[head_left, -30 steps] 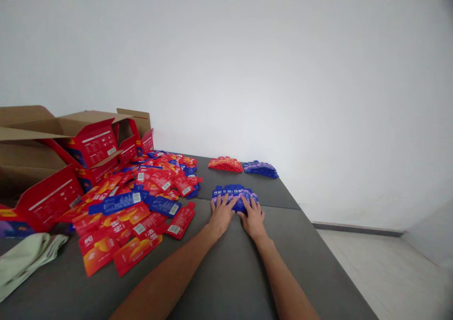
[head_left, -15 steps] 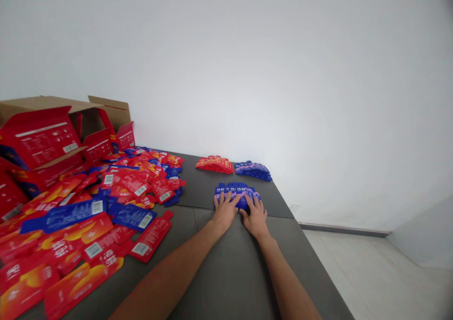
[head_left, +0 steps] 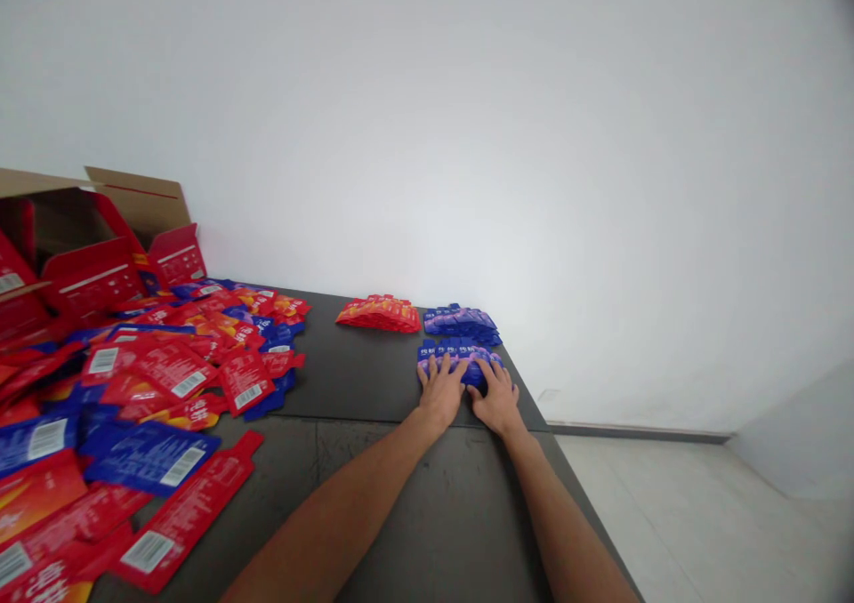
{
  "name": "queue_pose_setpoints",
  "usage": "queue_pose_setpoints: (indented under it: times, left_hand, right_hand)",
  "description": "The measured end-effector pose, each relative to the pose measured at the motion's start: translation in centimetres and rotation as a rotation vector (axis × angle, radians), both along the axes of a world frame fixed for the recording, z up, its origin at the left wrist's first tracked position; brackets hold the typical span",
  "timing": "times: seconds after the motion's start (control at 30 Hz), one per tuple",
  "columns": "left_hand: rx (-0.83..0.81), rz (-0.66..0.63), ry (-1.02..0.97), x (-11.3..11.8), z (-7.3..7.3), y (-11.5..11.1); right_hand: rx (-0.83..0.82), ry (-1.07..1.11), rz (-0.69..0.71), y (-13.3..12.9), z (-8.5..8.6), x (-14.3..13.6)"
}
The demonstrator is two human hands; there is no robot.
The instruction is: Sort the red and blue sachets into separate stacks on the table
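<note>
A row of overlapping blue pouches (head_left: 455, 349) with purple prints lies on the dark table near its right edge. My left hand (head_left: 441, 393) grips the row's left part, fingers over the top and thumb at the near side. On the right part, my right hand (head_left: 496, 397) holds it the same way, the two thumbs close together. Just behind, almost touching, is another fanned stack of blue pouches (head_left: 462, 321). To its left sits a fanned stack of red pouches (head_left: 379, 313). My fingers hide much of the held row.
Loose red and blue pouches (head_left: 166, 363) are heaped across the left of the dark table (head_left: 374, 376). Open red cardboard boxes (head_left: 93, 274) stand behind the heap. A white wall (head_left: 467, 140) rises at the back; tiled floor (head_left: 640, 496) shows past the right edge.
Both hands have slid the row of blue pouches away from me, close up to the blue stack behind. The view has turned so the heap and boxes sit farther left.
</note>
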State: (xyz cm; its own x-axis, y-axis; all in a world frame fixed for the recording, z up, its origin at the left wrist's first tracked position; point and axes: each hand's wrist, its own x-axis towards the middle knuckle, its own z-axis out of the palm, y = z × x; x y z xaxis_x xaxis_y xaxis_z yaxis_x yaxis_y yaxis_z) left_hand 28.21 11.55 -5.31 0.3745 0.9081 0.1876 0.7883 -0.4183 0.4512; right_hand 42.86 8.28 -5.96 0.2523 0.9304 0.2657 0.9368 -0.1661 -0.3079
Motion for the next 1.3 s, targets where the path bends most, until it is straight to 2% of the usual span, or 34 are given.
queue_pose_setpoints:
  times: [0.13, 0.33, 0.57, 0.7, 0.87, 1.03, 1.3]
  left_hand:
    - [0.014, 0.002, 0.001, 1.7, -0.1, 0.9]
    - [0.024, -0.009, 0.008, 3.0, -0.4, 2.0]
    - [0.024, -0.029, 0.003, 3.2, -0.6, 2.4]
    - [0.038, -0.034, -0.002, 2.8, 0.0, 1.8]
    - [0.085, -0.046, -0.008, 2.1, 0.8, 0.4]
    - [0.092, -0.016, -0.008, 0.7, 1.0, -1.2]
    - [0.119, 0.048, -0.007, -4.3, 2.2, -5.1]
  right_hand:
    - [0.010, 0.005, 0.012, 1.2, 0.0, 1.7]
    - [0.018, -0.003, 0.008, 2.3, 0.1, 3.2]
    - [0.005, -0.018, -0.013, 2.5, 0.0, 3.1]
    - [-0.006, -0.082, -0.034, 2.2, 0.2, 2.7]
    - [0.038, -0.139, -0.077, 1.3, 0.4, 2.0]
    - [0.058, -0.164, -0.086, -0.4, 0.6, 0.2]
    - [0.035, -0.166, -0.060, -4.7, 2.0, -5.0]
